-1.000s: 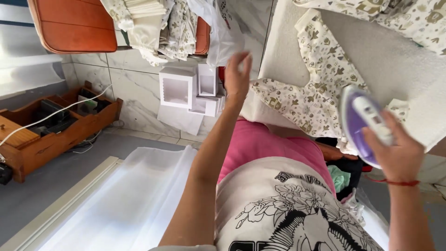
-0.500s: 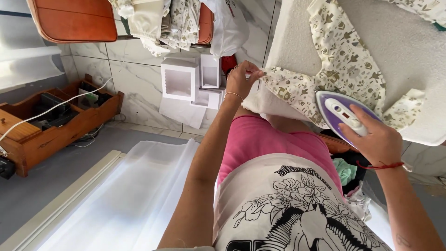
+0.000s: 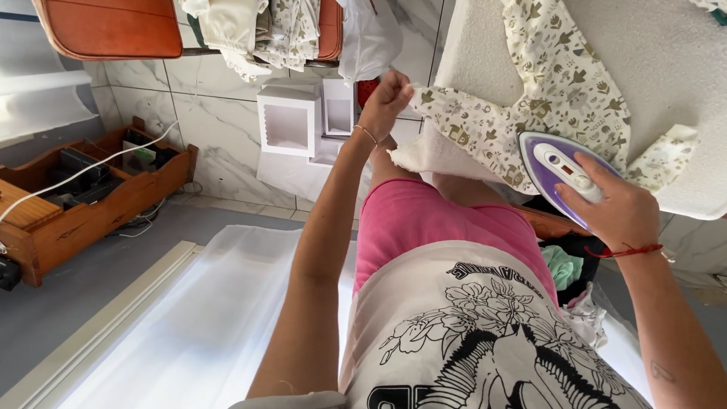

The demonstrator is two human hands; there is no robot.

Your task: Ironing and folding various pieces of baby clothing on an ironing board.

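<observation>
I see a marble-patterned tiled wall (image 3: 212, 144) and a grey floor (image 3: 68, 318). A wooden tray-like crate (image 3: 83, 204) holds cables and small gear. White boxes (image 3: 291, 121) stand by the wall, a sheer white curtain (image 3: 197, 326) glows with daylight, and a wooden chair (image 3: 113, 26) carries folded laundry.

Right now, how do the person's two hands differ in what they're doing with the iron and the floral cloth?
The left hand is closed in a pinch on an edge of the floral cloth, while the right hand wraps the handle of the purple iron. The left hand sits off the padded board, past its edge; the right hand is over the board. The left wrist has a thin bracelet, the right a red string. Both are bare.
</observation>
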